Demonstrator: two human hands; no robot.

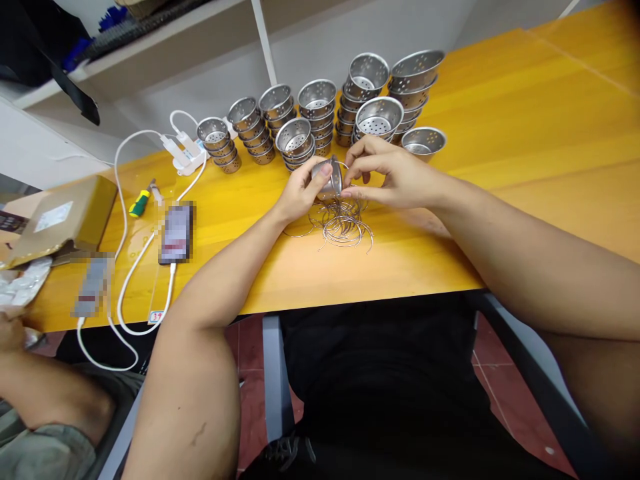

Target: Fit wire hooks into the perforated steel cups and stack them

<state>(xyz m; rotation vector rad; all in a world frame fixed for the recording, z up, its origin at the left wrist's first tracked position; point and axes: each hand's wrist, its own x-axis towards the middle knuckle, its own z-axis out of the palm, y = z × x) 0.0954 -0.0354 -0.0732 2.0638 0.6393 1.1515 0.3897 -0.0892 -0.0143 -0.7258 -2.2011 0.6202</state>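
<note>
Gripping the cup (pixel 327 185) sideways just above the wire pile, the left hand (pixel 301 189) has its thumb pressed on the wall, the other fingers mostly hidden behind. The right hand (pixel 393 172) bends its fingers at the rim, thumb and fingertips nearly meeting by a thin wire arc (pixel 343 165); whether they pinch it, I cannot tell. The smooth, curved wall could turn under the left thumb if the right fingers push unevenly, and springy wire could flick off the rim. The wires (pixel 346 225) look tangled, so drawing one out could drag others along. Right behind the hands, the front stack (pixel 295 138) and the taller stack (pixel 379 119) could topple from a knuckle's nudge. The loose cup (pixel 424 141) on the table (pixel 300 273) could get knocked too.
</note>
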